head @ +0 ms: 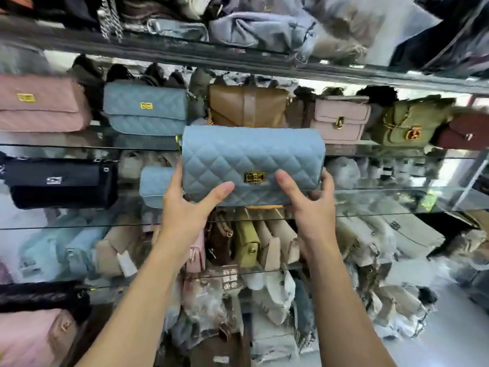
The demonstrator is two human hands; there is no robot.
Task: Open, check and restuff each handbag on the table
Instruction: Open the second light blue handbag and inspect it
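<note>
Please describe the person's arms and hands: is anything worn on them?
The left forearm and right forearm are bare; no sleeve shows. The left hand and right hand wear no gloves, and no ring, watch or bracelet is visible.

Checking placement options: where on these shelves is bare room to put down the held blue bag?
The glass shelf right of the right hand looks bare, out to the post. The row above, pink bag to maroon bag, is packed. Left, black bag and small blue bag crowd it.

Glass shelves point(370, 194) full of handbags point(145, 108)
</note>
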